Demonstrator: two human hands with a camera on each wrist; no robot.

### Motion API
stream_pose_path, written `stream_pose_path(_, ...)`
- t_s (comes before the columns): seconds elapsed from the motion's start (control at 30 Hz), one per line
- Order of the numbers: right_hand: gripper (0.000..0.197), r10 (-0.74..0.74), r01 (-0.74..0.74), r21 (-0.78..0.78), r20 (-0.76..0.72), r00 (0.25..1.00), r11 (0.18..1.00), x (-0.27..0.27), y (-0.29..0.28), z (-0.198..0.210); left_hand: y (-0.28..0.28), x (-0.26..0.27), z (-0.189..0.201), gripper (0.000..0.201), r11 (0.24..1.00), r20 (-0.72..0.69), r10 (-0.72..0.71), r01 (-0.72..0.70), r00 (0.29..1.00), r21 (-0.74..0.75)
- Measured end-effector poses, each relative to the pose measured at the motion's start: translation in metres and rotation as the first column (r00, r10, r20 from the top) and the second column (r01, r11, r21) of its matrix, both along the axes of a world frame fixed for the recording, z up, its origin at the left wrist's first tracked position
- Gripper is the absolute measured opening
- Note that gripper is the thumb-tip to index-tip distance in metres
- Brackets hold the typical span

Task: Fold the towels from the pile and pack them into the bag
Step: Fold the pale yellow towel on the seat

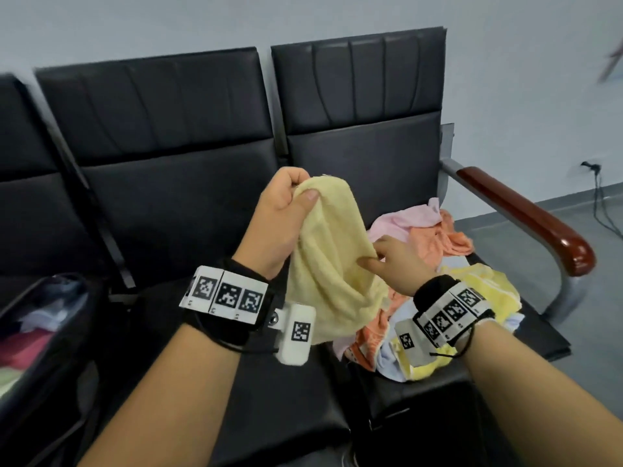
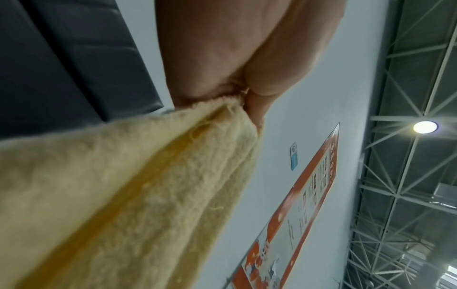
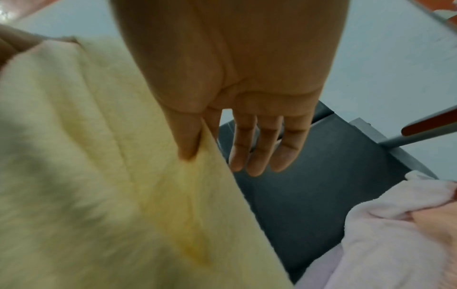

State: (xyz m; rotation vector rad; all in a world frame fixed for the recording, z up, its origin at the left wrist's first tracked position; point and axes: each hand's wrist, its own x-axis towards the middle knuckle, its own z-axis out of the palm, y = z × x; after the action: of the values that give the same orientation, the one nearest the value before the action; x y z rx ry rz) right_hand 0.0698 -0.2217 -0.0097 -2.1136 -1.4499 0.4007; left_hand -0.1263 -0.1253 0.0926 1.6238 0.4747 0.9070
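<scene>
Head view: left hand (image 1: 279,210) clenches pale yellow terry towel (image 1: 330,264) corner, length hanging downward; right hand (image 1: 401,264) pinches its right edge lower down.

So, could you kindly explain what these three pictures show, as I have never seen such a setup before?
No machine here: a person works bare-handed, wearing a head camera and one camera strapped at each wrist, on bands with printed markers. The wide picture is the head view; the two close-ups look along each hand. The left hand grips the top of a pale yellow towel, and the right hand pinches its edge lower down. Behind, a pile of towels in pink, orange and yellow lies on a black bench seat. An open dark bag stands at the left, with cloth already inside.
</scene>
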Motion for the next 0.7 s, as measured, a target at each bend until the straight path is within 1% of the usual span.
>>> stream_pose_path(0.1,0.026,-0.089,0.106,0.215,-0.089,0.992,0.971,-0.011,0.006,0.013,0.009,-0.025,0.009,0.008,0.998,0.053,0.065,-0.064,0.996,-0.021)
stream_pose_path(0.2,0.014,-0.093,0.144,0.400,-0.145,0.985,0.905,-0.028,0.015,0.038,0.025,-0.060,0.017,0.006,0.981,0.121,0.165,-0.150,0.979,-0.122)
stream_pose_path(0.27,0.011,-0.028,0.107,0.491,-0.165,0.986,0.864,-0.047,0.021,0.053,0.036,-0.089,0.025,0.005,0.963,0.181,0.243,-0.215,0.953,-0.160)
stream_pose_path(0.3,0.011,0.016,0.078,0.530,-0.171,0.985,0.844,-0.059,0.023,0.059,0.040,-0.105,0.027,0.006,0.958,0.220,0.262,-0.226,0.940,-0.174)
stream_pose_path(0.37,0.015,0.114,0.008,0.581,-0.173,0.978,0.814,-0.088,0.029,0.066,0.044,-0.137,0.031,0.007,0.964,0.290,0.241,-0.193,0.926,-0.184)
stream_pose_path(0.43,0.022,0.202,-0.065,0.593,-0.168,0.965,0.802,-0.117,0.033,0.069,0.045,-0.168,0.029,0.008,0.967,0.302,0.236,-0.194,0.923,-0.163)
stream_pose_path(0.5,0.028,0.255,-0.127,0.556,-0.160,0.954,0.821,-0.140,0.036,0.062,0.043,-0.198,0.019,0.012,0.963,0.274,0.251,-0.212,0.929,-0.163)
stream_pose_path(0.53,0.030,0.268,-0.149,0.522,-0.160,0.950,0.840,-0.150,0.037,0.055,0.042,-0.211,0.013,0.012,0.962,0.235,0.253,-0.219,0.939,-0.161)
stream_pose_path(0.63,0.027,0.311,-0.218,0.403,-0.183,0.933,0.889,-0.181,0.038,0.024,0.036,-0.237,-0.014,0.006,0.970,0.021,0.220,-0.216,0.975,-0.110)
stream_pose_path(0.7,0.023,0.389,-0.286,0.369,-0.243,0.889,0.884,-0.204,0.041,0.004,0.030,-0.244,-0.038,0.008,0.985,-0.142,0.167,-0.173,0.976,-0.025)
